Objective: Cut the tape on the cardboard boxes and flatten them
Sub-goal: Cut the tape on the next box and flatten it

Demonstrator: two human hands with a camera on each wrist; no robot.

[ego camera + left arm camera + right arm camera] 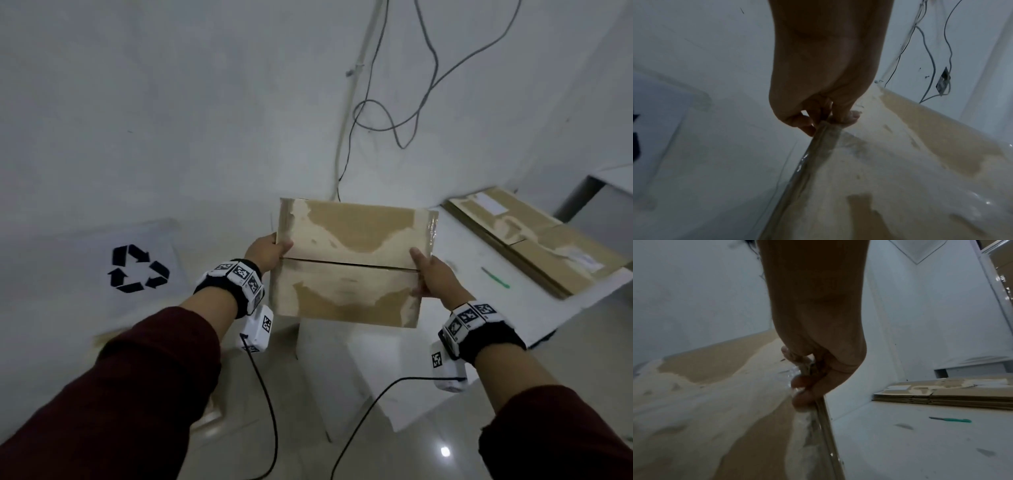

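Both my hands pinch the flattened box [349, 263] aloft by its edges, left [266, 253] and right [434, 274], while only the right wrist view shows the layered stack [953, 398] and green cutter [953, 419] on the white counter [920, 443].

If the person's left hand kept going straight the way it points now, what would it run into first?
The left hand grips the flattened brown cardboard box at its left edge and points forward. Beyond it I see only the white wall, so probably that, though the depth is unclear.
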